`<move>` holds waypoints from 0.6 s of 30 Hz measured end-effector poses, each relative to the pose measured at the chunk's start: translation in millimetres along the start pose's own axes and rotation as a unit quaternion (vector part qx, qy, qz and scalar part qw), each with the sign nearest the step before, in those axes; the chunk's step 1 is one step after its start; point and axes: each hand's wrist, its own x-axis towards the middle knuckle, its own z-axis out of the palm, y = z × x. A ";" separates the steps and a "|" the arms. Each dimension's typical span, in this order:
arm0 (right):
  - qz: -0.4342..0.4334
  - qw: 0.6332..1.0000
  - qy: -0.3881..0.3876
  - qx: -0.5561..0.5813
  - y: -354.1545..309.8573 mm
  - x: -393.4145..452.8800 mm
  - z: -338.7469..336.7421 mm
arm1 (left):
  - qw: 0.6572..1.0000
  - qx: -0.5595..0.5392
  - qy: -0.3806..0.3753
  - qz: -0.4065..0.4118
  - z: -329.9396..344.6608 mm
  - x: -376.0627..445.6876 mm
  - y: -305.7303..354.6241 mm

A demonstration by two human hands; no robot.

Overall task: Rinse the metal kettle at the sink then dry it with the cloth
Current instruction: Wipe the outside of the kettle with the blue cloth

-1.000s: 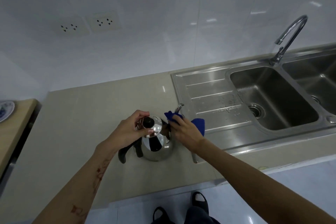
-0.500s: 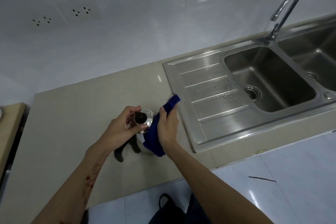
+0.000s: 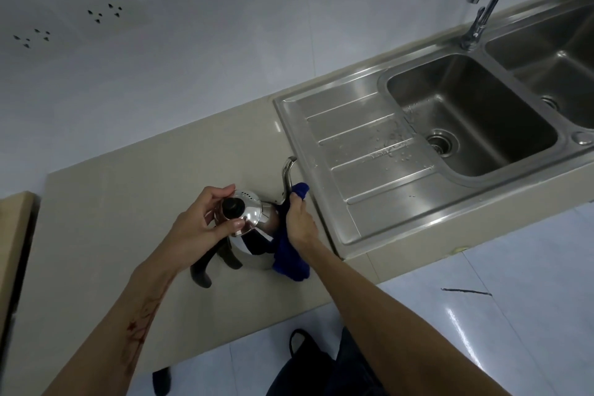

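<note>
risk: kettle (image 3: 254, 235) may tip | cause: our left hand (image 3: 201, 228) grip only pinches the lid (image 3: 246, 210); right hand (image 3: 299, 225) grip presses cloth (image 3: 289, 259) sideways near counter (image 3: 128, 202) edge

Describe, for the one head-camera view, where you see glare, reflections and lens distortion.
Head view: wide-angle bending curves the counter edge and tilts the sink; bright glare patches sit on the glossy floor tiles; the kettle mirrors its surroundings, including the blue cloth; light is dim and even, with soft shadows; wall sockets look slightly soft.
</note>
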 end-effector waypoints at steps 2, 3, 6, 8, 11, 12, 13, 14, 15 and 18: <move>0.007 1.000 -0.007 -0.011 2.6 2.3 -0.4 | 1.000 0.003 0.006 0.000 1.6 -0.6 -0.2; 0.010 1.000 -0.010 0.000 3.8 1.1 0.9 | 1.000 0.005 0.011 0.000 2.2 -0.8 -0.5; -0.016 0.998 -0.006 0.052 5.9 -23.2 6.3 | 1.000 0.009 0.025 0.000 3.1 -1.3 -2.4; -0.052 0.997 0.021 0.057 12.9 -40.1 16.5 | 1.000 0.010 0.021 0.004 4.2 -2.1 -2.2; -0.153 0.985 0.073 0.032 20.4 -63.2 28.4 | 1.000 0.021 0.005 0.010 4.0 -3.0 1.6; -0.193 0.979 0.070 0.015 19.4 -69.7 24.4 | 1.000 0.028 -0.002 0.010 2.1 -2.4 3.5; -0.227 0.972 0.052 0.017 16.9 -74.7 16.7 | 0.999 0.037 -0.013 0.007 -1.1 -1.1 5.5; -0.252 0.967 0.025 0.023 10.7 -81.1 4.8 | 0.999 0.044 -0.031 0.004 -5.1 0.3 7.5; -0.275 0.961 0.001 0.022 2.8 -86.6 -8.4 | 0.997 0.050 -0.055 0.004 -9.5 2.3 10.0; -0.333 0.942 -0.025 0.030 -33.0 -104.0 -48.0 | 0.987 0.101 -0.125 0.020 -22.5 8.0 19.0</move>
